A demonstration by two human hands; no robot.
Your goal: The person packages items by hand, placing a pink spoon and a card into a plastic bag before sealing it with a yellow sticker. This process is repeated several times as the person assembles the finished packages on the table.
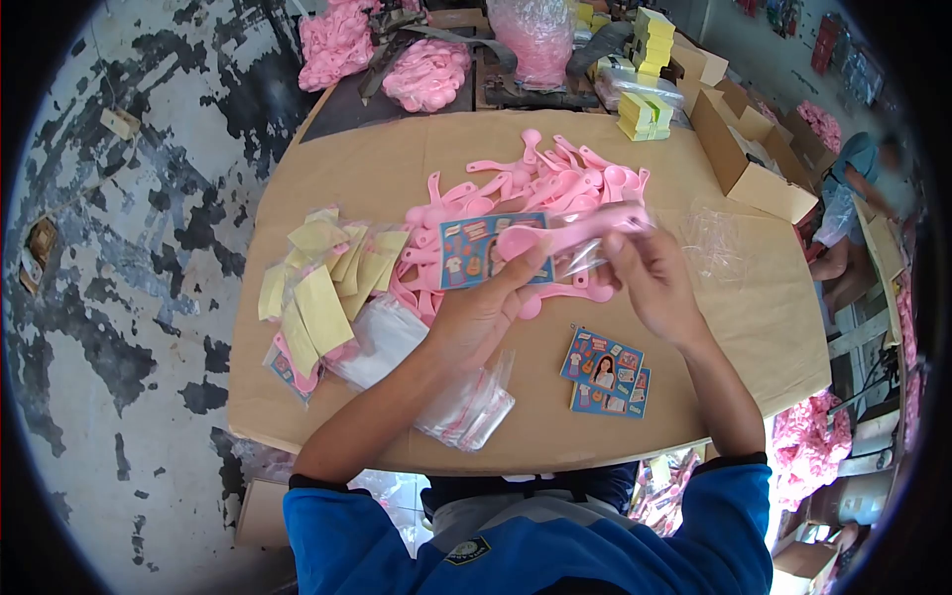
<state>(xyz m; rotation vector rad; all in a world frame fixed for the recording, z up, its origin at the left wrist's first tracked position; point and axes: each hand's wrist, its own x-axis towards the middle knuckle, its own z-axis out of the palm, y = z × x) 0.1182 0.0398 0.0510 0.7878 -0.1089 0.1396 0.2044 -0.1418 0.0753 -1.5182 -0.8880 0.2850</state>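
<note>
My left hand point(486, 312) grips a blue printed card point(471, 253) together with the bowl end of a pink plastic spoon point(565, 234). My right hand point(650, 283) is closed at the spoon's handle end, where clear plastic film point(585, 260) shows; the fingertips are partly blurred. Behind both hands spreads a pile of pink spoons point(565, 183). Two blue printed cards point(603, 362) lie overlapping below my right hand. Near my left forearm lie clear plastic bags point(466, 412), with several filled packets showing yellow backs point(317, 312) to their left.
Brown paper covers the table point(714, 367). At the back stand yellow card stacks point(645, 114), a wrapped pink bundle point(533, 45) and pink bags point(426, 74). An open cardboard box point(749, 149) sits at the right edge. Another person point(858, 188) is farther right.
</note>
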